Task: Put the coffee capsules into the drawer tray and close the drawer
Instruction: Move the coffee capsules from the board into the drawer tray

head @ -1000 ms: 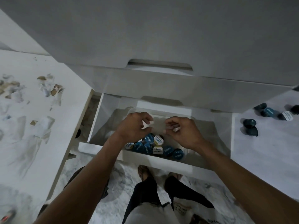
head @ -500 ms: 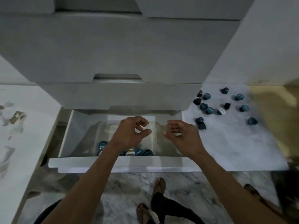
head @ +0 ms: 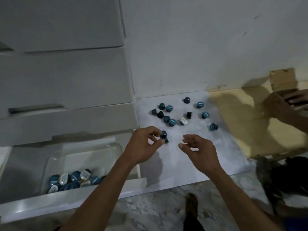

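Several blue and dark coffee capsules [head: 172, 122] lie scattered on a white sheet [head: 191, 167] to the right of the drawer unit. My left hand [head: 144, 145] has its curled fingertips against two dark capsules [head: 164, 136] at the sheet's left edge, and no grip on them shows. Just to the right of it, my right hand [head: 198, 151] hovers over the sheet with loosely curled fingers and holds nothing. At lower left the bottom drawer [head: 55, 201] stands pulled out. Inside it, a clear plastic tray [head: 83, 152] holds several capsules [head: 75, 178].
Shut white drawers [head: 66, 80] stack above the open one. At the right edge another person's hand [head: 281, 105] is at a cardboard box [head: 283, 80] on a tan sheet. A dark bag [head: 283, 177] lies at lower right. My foot [head: 191, 202] stands on the marble floor.
Both hands have left the drawer tray and moved right to the loose capsules on the sheet. The view has swung right with them.
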{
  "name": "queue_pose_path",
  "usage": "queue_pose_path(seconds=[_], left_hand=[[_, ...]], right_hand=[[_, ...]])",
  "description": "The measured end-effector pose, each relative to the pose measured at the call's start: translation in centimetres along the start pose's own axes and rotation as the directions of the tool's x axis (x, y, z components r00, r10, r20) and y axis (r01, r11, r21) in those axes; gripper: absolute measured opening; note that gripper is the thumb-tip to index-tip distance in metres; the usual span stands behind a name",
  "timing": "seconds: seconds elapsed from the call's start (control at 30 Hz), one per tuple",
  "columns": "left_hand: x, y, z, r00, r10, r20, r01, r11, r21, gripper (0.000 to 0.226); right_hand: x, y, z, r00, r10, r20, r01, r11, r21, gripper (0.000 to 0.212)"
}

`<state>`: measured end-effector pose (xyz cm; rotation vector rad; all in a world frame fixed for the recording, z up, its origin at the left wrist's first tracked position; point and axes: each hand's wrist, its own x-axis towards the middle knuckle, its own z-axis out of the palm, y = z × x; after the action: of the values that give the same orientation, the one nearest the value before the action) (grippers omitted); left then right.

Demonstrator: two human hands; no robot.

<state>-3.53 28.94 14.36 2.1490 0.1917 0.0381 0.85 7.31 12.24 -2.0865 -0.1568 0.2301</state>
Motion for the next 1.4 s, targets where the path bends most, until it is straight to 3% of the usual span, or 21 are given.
queue_pose_path(seconds=[0.17, 0.3, 0.47, 0.57, 0.73, 0.87, 1.03, 1.23, 1.4], left_hand=[[3.7, -0.4, 6.4, 0.991, -0.099, -0.092, 0.104, 0.993, 0.062, 0.016], [4.9, -2.8, 11.0, 0.972, -0.175, -0.154, 0.204, 0.959, 0.199, 0.031], [5.7, -4.6, 15.0, 0.959, -0.264, -0.107, 0.283, 0.839, 0.465, 0.047], [6.6, -5.5, 16.3, 0.971, -0.194, -0.138, 0.239, 0.793, 0.560, 0.049], [7.3, -7.3, 17.3, 0.957, -0.184, -0.223, 0.278, 0.800, 0.532, 0.031], [6.3, -8.8, 17.6, 0.925, -0.098, -0.367, 0.270, 0.848, 0.455, 0.016], [5.3, -11.0, 17.9, 0.888, -0.176, -0.424, 0.339, 0.875, 0.347, 0.021], [5.2, -11.6, 18.2, 0.866, -0.167, -0.471, 0.320, 0.909, 0.267, 0.025], [5.2, -11.8, 18.7, 0.819, -0.144, -0.555, 0.314, 0.923, 0.223, 0.022]], right_hand=[[6.8, 4.5, -4.3, 0.997, -0.026, 0.070, 0.029, 0.998, -0.047, 0.028], [11.4, 7.6, -4.5, 0.973, -0.073, 0.220, 0.101, 0.988, -0.117, 0.025], [16.1, 8.3, -1.0, 0.844, -0.149, 0.515, 0.294, 0.932, -0.213, 0.031], [18.3, 8.5, 1.6, 0.775, -0.149, 0.614, 0.369, 0.896, -0.247, 0.036], [20.1, 9.1, 4.8, 0.687, -0.187, 0.702, 0.475, 0.846, -0.240, 0.045], [20.5, 9.2, 6.2, 0.598, -0.248, 0.762, 0.579, 0.791, -0.197, 0.037], [20.9, 9.9, 7.9, 0.501, -0.239, 0.832, 0.689, 0.692, -0.216, 0.046], [20.6, 10.4, 8.9, 0.504, -0.331, 0.798, 0.756, 0.616, -0.222, 0.027], [19.8, 11.7, 7.9, 0.636, -0.402, 0.659, 0.660, 0.726, -0.195, 0.023]])
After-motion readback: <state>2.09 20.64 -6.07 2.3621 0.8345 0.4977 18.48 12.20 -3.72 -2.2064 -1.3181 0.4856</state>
